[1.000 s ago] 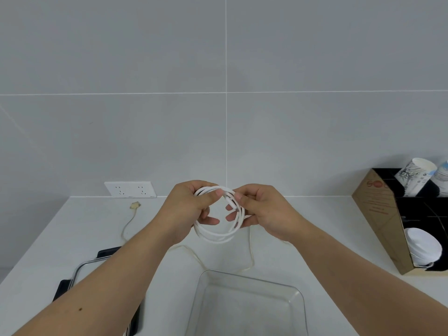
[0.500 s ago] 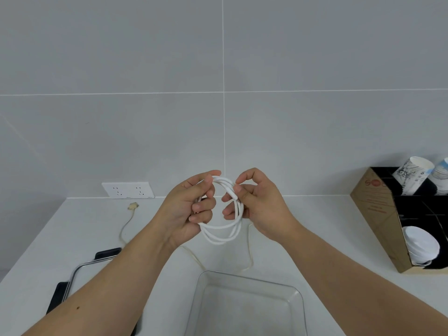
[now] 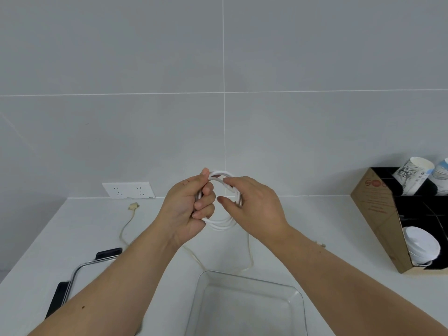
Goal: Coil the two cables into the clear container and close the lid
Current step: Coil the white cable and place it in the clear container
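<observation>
A white tabletop (image 3: 315,226) is seen from above, backed by a grey tiled wall carrying a white wall socket (image 3: 128,190). At the near edge, a clear container (image 3: 244,304) of rectangular shape is set open, and nothing is seen inside it. At the right, a cardboard organiser (image 3: 378,221) with black compartments is laid tilted on its side; patterned paper cups (image 3: 412,175) are held in its upper compartments and a stack of white bowls or lids (image 3: 421,246) in a lower one. At the lower left, a lid (image 3: 72,280) with a metal rim and black clips is partly hidden by the left forearm. A cream cable (image 3: 126,226) is trailed loose across the tabletop from its plug near the socket towards the container. Above the tabletop, behind the container, a white cable (image 3: 220,223) is held in a round coil. The left hand (image 3: 186,207) is curled shut around the coil's left side, while the right hand (image 3: 254,207) grips its right side between thumb and fingers (image 3: 230,183).
</observation>
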